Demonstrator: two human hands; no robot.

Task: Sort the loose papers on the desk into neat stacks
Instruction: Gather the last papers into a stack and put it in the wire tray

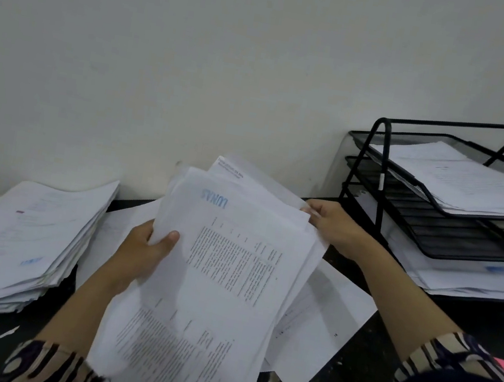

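I hold a sheaf of printed white papers (216, 284) up above the dark desk (382, 360), text upside down with a blue stamp near its top. My left hand (141, 256) grips its left edge, thumb on the front sheet. My right hand (334, 227) pinches the top right corner of the back sheets. A thick, slightly fanned stack of papers (14, 245) lies on the desk to the left. A few loose sheets (321, 327) lie flat under the sheaf.
A black three-tier mesh letter tray (436, 226) stands at the back right; papers fill its top tier (466, 182) and bottom tier (475, 275). A white wall (197, 66) runs behind the desk. A paper scrap (3, 334) lies near the front left.
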